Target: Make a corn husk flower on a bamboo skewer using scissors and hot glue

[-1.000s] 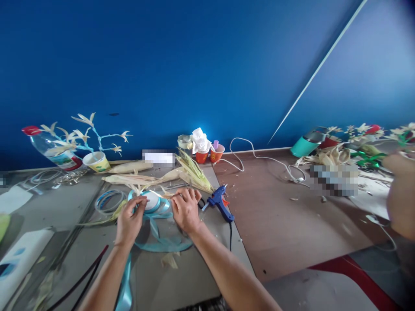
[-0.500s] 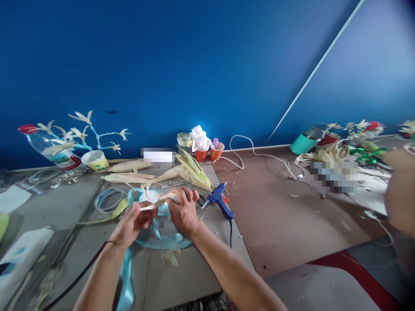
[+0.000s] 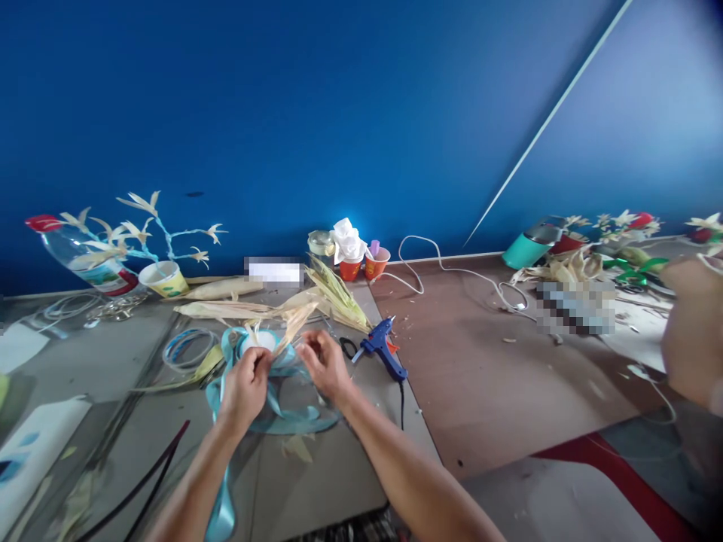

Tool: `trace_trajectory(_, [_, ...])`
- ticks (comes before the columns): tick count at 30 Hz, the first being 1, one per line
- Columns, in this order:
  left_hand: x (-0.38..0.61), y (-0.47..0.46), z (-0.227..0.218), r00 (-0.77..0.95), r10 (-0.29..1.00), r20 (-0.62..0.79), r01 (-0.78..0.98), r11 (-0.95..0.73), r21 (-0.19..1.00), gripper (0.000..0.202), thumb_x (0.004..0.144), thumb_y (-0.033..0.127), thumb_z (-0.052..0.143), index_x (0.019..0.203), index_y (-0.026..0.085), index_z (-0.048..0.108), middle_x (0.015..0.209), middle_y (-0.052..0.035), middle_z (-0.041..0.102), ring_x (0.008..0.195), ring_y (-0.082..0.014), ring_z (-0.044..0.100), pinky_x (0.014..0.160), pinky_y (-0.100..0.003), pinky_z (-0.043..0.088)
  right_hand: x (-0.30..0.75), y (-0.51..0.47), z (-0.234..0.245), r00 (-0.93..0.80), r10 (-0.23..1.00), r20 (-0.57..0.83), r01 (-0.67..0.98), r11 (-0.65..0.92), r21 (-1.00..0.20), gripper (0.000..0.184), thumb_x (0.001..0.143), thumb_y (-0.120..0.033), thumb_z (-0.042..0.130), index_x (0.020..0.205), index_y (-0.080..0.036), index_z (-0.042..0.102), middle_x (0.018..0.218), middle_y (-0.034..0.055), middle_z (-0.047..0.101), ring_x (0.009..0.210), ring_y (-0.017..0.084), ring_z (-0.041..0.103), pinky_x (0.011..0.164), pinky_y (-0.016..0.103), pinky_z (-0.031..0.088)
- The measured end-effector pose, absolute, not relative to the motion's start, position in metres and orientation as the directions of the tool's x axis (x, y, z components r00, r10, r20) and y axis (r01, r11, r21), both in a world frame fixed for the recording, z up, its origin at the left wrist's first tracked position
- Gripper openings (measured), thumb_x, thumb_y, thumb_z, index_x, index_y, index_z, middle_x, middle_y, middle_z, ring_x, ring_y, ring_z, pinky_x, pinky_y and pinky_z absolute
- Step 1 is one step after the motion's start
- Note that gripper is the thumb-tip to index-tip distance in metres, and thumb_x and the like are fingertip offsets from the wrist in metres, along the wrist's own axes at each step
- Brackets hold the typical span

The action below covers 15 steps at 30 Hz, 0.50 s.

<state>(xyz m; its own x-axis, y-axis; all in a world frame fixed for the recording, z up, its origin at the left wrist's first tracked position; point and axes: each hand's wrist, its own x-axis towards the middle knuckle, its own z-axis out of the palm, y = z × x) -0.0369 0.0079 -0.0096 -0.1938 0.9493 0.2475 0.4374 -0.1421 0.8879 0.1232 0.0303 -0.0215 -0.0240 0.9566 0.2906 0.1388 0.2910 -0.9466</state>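
Observation:
My left hand [image 3: 247, 382] is closed, its thumb and fingers pinched at the lower end of a pale dried corn husk [image 3: 296, 325] that fans up and to the right. Beside it, my right hand [image 3: 326, 366] has its fingers curled in a pinch; what is between the fingertips, if anything, is too small to make out. Under and around both hands lies light blue satin ribbon [image 3: 302, 421], looped on the table with a white-centred roll [image 3: 258, 340] just behind my left hand. A blue hot glue gun [image 3: 385, 350] rests right of my right hand.
More corn husks [image 3: 226, 309] lie behind the hands. A yellow paper cup [image 3: 163, 280] holds husk-flower branches, near a plastic bottle [image 3: 93, 260]. Red paper cups [image 3: 377, 265] stand by the wall. At right are a teal cup [image 3: 528, 247] and another person's arm [image 3: 694, 331].
My left hand has turned palm down and shifted slightly right. The husk, earlier stretched level between both hands, now points upward from my left hand. My right hand's fingers have drawn off it.

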Motion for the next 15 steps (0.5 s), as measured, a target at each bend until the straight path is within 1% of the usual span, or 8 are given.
trace_trajectory(2, [-0.032,0.007,-0.011,-0.170,0.950,0.261,0.462,-0.158,0.873,0.007,0.074,0.024,0.065,0.068,0.023,0.062,0.061,-0.0001,0.058,0.056,-0.0167,0.048,0.059,-0.026,0.035,0.115,0.029,-0.023,-0.073,0.986,0.152,-0.032,0.150,-0.988,0.023,0.078,-0.039,0.058,0.084,-0.017,0.057,0.068,-0.0007,0.054,0.061,0.012,0.048,0.058,0.024,0.039])
trace_trajectory(4, [-0.029,0.005,-0.013,-0.140,0.951,0.277,0.490,-0.176,0.854,0.006,0.075,0.024,0.064,0.069,0.023,0.061,0.062,-0.0007,0.059,0.056,-0.0169,0.048,0.058,-0.026,0.035,0.110,0.031,-0.025,-0.075,0.995,0.060,-0.118,0.051,-0.992,0.022,0.073,-0.038,0.060,0.071,-0.018,0.055,0.060,-0.0033,0.049,0.055,0.010,0.043,0.053,0.023,0.035])
trace_trajectory(6, [-0.027,0.005,-0.015,-0.105,0.954,0.282,0.513,-0.191,0.837,0.006,0.076,0.025,0.062,0.071,0.023,0.060,0.059,-0.0004,0.057,0.053,-0.0167,0.048,0.056,-0.026,0.035,0.108,0.034,-0.026,-0.078,0.997,-0.015,-0.211,-0.031,-0.977,0.022,0.071,-0.037,0.060,0.063,-0.018,0.052,0.055,-0.0047,0.046,0.050,0.009,0.039,0.051,0.023,0.032])
trace_trajectory(9, [-0.027,0.005,-0.017,-0.059,0.971,0.233,0.518,-0.170,0.838,0.011,0.080,0.031,0.057,0.072,0.023,0.057,0.051,0.0019,0.052,0.048,-0.0155,0.045,0.052,-0.025,0.035,0.112,0.037,-0.021,-0.091,0.993,-0.073,-0.391,-0.103,-0.915,0.021,0.067,-0.037,0.061,0.064,-0.018,0.052,0.055,-0.0052,0.047,0.050,0.008,0.039,0.052,0.022,0.033])
trace_trajectory(11, [-0.028,0.005,-0.017,-0.062,0.978,0.198,0.523,-0.137,0.841,0.016,0.082,0.035,0.053,0.072,0.023,0.055,0.050,0.0029,0.050,0.047,-0.0148,0.045,0.050,-0.025,0.035,0.115,0.037,-0.017,-0.116,0.990,-0.079,-0.461,-0.124,-0.879,0.021,0.065,-0.035,0.065,0.069,-0.017,0.055,0.058,-0.0049,0.049,0.051,0.007,0.041,0.054,0.022,0.035])
trace_trajectory(13, [-0.028,0.005,-0.017,-0.076,0.980,0.183,0.549,-0.112,0.829,0.020,0.084,0.038,0.050,0.073,0.022,0.054,0.051,0.0035,0.049,0.047,-0.0142,0.045,0.050,-0.024,0.036,0.117,0.036,-0.014,-0.166,0.984,-0.066,-0.463,-0.137,-0.876,0.024,0.062,-0.034,0.068,0.075,-0.017,0.058,0.064,-0.0039,0.053,0.054,0.007,0.044,0.055,0.021,0.036])
trace_trajectory(15, [-0.027,0.005,-0.017,-0.079,0.978,0.191,0.585,-0.110,0.804,0.021,0.084,0.039,0.048,0.073,0.021,0.053,0.052,0.0039,0.049,0.047,-0.0138,0.045,0.050,-0.024,0.036,0.117,0.035,-0.013,-0.199,0.979,-0.045,-0.428,-0.128,-0.895,0.029,0.060,-0.035,0.071,0.078,-0.016,0.059,0.066,-0.0033,0.055,0.055,0.008,0.045,0.056,0.021,0.037])
